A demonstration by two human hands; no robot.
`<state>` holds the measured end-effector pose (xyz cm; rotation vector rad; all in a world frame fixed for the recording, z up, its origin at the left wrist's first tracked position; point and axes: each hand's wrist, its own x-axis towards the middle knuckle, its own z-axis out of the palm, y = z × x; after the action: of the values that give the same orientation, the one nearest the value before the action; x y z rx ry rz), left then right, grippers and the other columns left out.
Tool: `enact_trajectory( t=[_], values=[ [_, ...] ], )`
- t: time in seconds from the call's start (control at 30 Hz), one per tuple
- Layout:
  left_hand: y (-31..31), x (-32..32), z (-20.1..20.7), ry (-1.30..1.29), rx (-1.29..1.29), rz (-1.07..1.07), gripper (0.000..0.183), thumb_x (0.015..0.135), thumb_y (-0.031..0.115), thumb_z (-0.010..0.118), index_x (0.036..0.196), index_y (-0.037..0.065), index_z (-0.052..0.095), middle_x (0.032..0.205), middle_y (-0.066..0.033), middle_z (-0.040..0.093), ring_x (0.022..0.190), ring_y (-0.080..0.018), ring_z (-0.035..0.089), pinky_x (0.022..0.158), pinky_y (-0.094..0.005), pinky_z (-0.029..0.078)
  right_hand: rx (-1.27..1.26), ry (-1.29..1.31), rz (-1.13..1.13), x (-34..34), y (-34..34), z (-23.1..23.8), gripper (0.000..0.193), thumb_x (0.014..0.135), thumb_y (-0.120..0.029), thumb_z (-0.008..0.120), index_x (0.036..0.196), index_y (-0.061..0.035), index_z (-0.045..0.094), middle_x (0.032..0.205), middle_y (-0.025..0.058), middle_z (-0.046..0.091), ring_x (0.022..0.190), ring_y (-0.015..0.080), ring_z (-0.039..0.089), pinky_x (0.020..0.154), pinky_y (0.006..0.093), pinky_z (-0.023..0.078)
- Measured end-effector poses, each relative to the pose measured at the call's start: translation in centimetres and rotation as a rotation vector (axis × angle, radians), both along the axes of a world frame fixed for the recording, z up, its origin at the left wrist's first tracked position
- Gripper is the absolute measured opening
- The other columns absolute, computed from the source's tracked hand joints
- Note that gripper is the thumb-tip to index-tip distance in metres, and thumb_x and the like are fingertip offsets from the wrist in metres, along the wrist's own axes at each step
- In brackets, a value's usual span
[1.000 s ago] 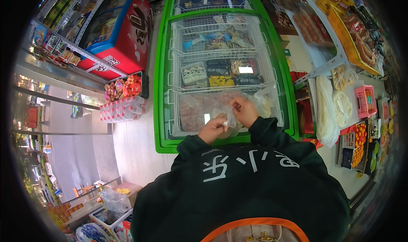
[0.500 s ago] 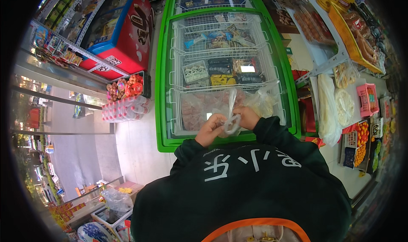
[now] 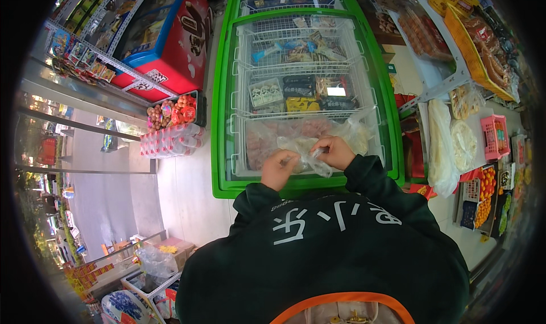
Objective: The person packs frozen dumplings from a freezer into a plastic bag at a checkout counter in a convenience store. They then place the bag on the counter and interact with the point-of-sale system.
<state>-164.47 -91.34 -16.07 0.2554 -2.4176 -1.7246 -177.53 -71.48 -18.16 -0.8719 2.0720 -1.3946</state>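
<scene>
The person's left hand (image 3: 280, 169) and right hand (image 3: 336, 152) are close together at lower centre of the frame, with a crumpled, clear thin-plastic bag (image 3: 316, 165) between them, above the near end of the chest freezer with a bright green frame (image 3: 224, 186). The right fingertips pinch the plastic; whether the left fingers grip it cannot be told. The step seems to be working the bag's bunched film, and the next move likely calls for a firm two-sided hold.
</scene>
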Motion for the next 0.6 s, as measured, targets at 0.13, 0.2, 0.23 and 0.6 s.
enact_trajectory(
  t=[0.13,0.2,0.23,0.6],
  values=[
    [-1.0,0.4,-0.3,-0.057,-0.043,0.173,0.011,0.087,0.012,0.065,0.093,0.003,0.066,0.079,-0.0015,0.062,0.068,-0.0079,0.053,0.061,-0.0229,0.042,-0.001,-0.095,-0.325,-0.3,0.7,-0.7,0.016,0.076,-0.004,0.068,0.092,-0.0018,0.068,0.081,0.007,0.065,0.071,0.015,0.059,0.066,0.0291,0.047],
    [-1.6,0.9,-0.4,-0.153,0.062,0.24,0.013,0.086,0.016,0.066,0.091,0.003,0.066,0.077,-0.0041,0.062,0.069,-0.0105,0.054,0.064,-0.0258,0.044,-0.132,-0.31,-0.425,0.0,1.0,-0.9,0.014,0.076,-0.004,0.069,0.09,-0.0014,0.068,0.081,0.007,0.065,0.072,0.0147,0.059,0.066,0.0288,0.047],
    [-1.8,1.1,-0.5,-0.13,0.081,0.241,0.014,0.087,0.016,0.066,0.093,0.003,0.065,0.077,-0.0032,0.061,0.069,-0.0096,0.053,0.064,-0.0255,0.044,-0.141,-0.424,-0.505,0.2,1.0,-0.8,0.013,0.077,-0.004,0.069,0.089,-0.0012,0.068,0.082,0.007,0.065,0.073,0.0145,0.059,0.066,0.0287,0.047],
    [-1.3,-0.5,0.4,-0.359,0.336,-0.344,0.048,0.083,-0.002,0.056,0.13,0.007,0.053,0.084,0.0054,0.057,0.061,-0.0031,0.046,0.055,-0.0197,0.039,-0.069,0.255,-0.059,1.3,-0.8,6.1,0.009,0.07,-0.002,0.062,0.078,-0.0069,0.066,0.075,0.0082,0.06,0.079,0.0265,0.055,0.076,0.0348,0.042]
  ],
)
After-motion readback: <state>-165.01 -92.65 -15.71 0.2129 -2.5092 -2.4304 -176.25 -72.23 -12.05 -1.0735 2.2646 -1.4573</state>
